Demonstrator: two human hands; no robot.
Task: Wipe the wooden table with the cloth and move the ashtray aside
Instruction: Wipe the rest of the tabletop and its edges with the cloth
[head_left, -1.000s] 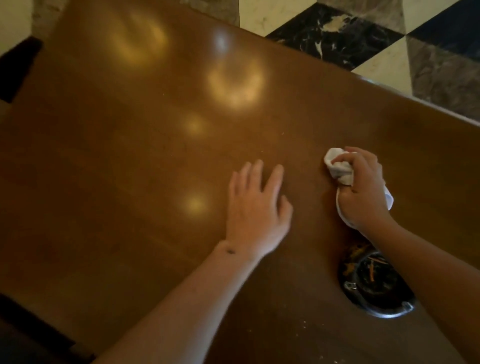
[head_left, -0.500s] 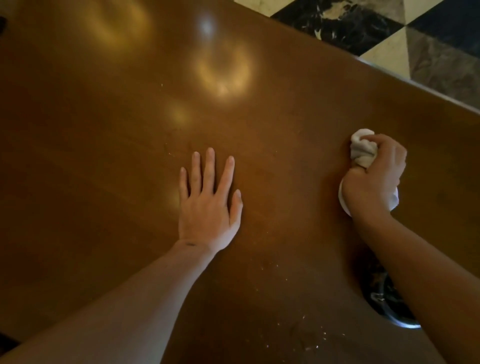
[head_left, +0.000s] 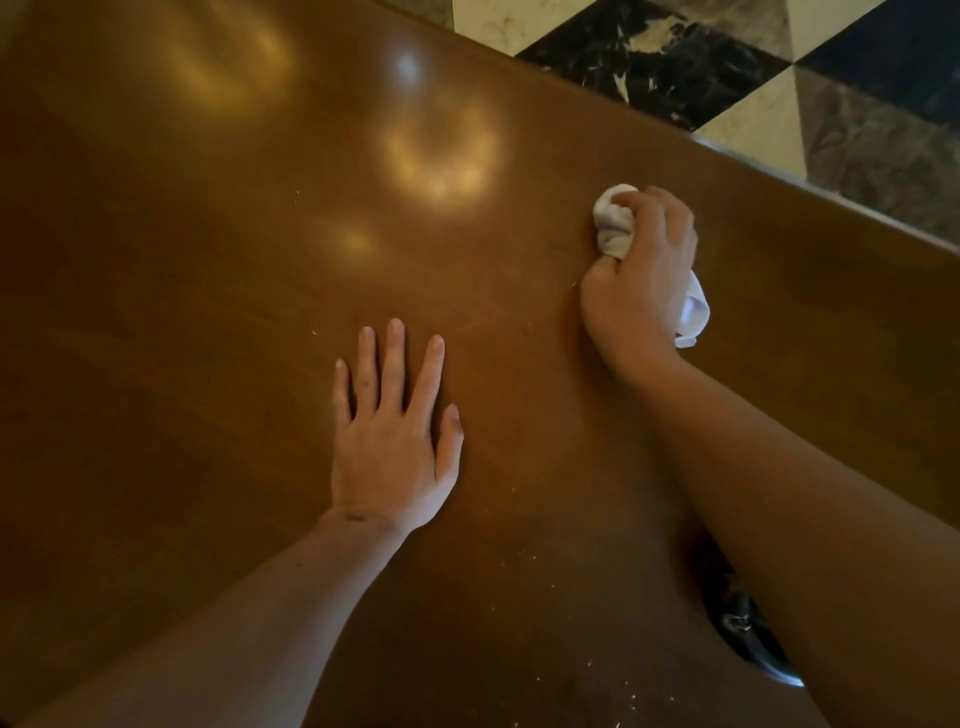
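A glossy brown wooden table (head_left: 218, 291) fills the view. My right hand (head_left: 641, 280) grips a bunched white cloth (head_left: 613, 223) and presses it on the table near the far right edge; a loose end of the cloth sticks out behind the hand. My left hand (head_left: 392, 431) lies flat on the table with fingers spread, holding nothing, left of and nearer than the cloth. The dark glass ashtray (head_left: 748, 639) sits at the lower right, mostly hidden under my right forearm.
Pale crumbs (head_left: 587, 670) are scattered on the wood near the front, by the ashtray. Beyond the table's far right edge lies a marble floor (head_left: 649, 57) in black, cream and grey tiles. Light reflections shine on the tabletop.
My right hand with the cloth has slid left and slightly away across the table. My left hand stays flat on the wood. The ashtray has dropped further under my right forearm in view.
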